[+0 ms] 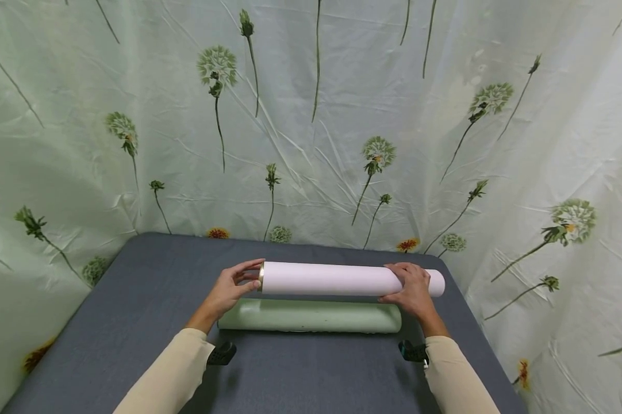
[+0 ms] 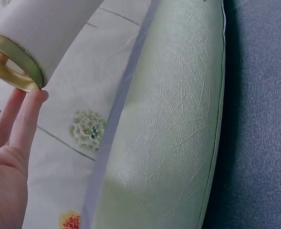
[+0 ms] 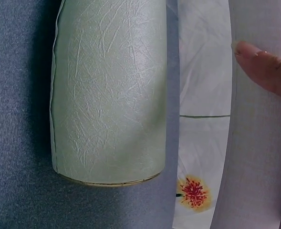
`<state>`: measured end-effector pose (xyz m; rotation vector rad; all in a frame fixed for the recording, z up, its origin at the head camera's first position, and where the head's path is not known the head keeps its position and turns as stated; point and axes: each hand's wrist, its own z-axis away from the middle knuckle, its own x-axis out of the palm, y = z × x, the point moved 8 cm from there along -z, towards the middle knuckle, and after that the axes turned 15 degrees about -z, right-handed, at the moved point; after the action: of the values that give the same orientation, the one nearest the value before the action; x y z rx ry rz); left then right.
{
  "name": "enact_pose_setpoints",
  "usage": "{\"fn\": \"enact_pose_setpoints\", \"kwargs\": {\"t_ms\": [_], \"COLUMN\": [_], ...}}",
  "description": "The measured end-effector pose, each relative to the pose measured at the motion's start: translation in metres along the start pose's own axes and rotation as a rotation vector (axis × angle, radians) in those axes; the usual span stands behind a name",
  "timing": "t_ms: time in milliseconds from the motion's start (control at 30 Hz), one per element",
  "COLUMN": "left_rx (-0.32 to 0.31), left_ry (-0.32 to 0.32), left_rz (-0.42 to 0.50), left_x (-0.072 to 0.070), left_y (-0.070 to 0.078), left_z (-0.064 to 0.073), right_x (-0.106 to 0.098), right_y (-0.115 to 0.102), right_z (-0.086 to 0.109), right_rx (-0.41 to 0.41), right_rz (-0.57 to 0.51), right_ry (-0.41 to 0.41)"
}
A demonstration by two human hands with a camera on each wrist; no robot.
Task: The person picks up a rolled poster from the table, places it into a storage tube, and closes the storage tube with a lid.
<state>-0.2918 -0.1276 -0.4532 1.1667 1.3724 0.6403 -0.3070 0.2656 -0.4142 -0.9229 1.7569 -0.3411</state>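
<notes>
A pale pinkish-white tube (image 1: 321, 279) is held level above the table by both hands. Its hollow left end has a gold rim (image 2: 16, 62). My left hand (image 1: 230, 288) holds that end, thumb and fingertips at the rim. Near the other end, my right hand (image 1: 411, 287) grips the tube from above, its thumb (image 3: 259, 64) along the near side. Just nearer to me, a pale green tube (image 1: 311, 316) lies on the table, touched by neither hand. Its surface is creased in texture, with a seam (image 2: 220, 119) along one side and a thin gold edge (image 3: 107, 183) at one end.
The grey cloth-covered table (image 1: 311, 368) reaches back to a pale curtain (image 1: 300, 132) printed with dandelions, which also hangs at both sides. Dark devices sit by the left wrist (image 1: 222, 353) and the right wrist (image 1: 413, 351).
</notes>
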Motion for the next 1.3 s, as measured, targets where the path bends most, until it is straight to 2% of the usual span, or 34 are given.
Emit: {"fn": "enact_pose_setpoints", "kwargs": {"t_ms": [167,400,600,767,900,1033,1133,1300], "left_rx": [0.008,-0.051,-0.012,0.025,0.028,0.028,0.044,0.066], "left_ry": [0.013,-0.011,0.055,0.082,0.048,-0.037,-0.078,-0.063], "left_rz": [-0.023,0.002,-0.014,-0.082,-0.098,-0.050,-0.032,-0.029], "left_x": [-0.001,0.004,0.006,0.010,0.010,0.010,0.009,0.008], "left_y": [0.001,-0.006,-0.006,-0.005,-0.007,-0.007,-0.004,-0.003], "left_z": [0.000,0.004,0.003,0.002,0.003,0.002,0.001,0.001], "right_x": [0.000,0.000,0.001,0.003,0.004,0.003,0.001,0.002], "right_y": [-0.003,-0.008,-0.008,-0.004,0.000,0.001,0.000,-0.002], "right_z": [0.000,0.002,0.002,0.003,0.004,0.007,0.009,0.009], "right_rx": [-0.020,-0.078,-0.095,-0.065,-0.025,-0.020,-0.028,-0.051], "right_rz": [0.016,0.022,0.034,0.031,0.022,0.023,0.025,0.026], "right_ry": [0.010,0.032,0.049,0.030,-0.003,-0.003,0.008,-0.004]}}
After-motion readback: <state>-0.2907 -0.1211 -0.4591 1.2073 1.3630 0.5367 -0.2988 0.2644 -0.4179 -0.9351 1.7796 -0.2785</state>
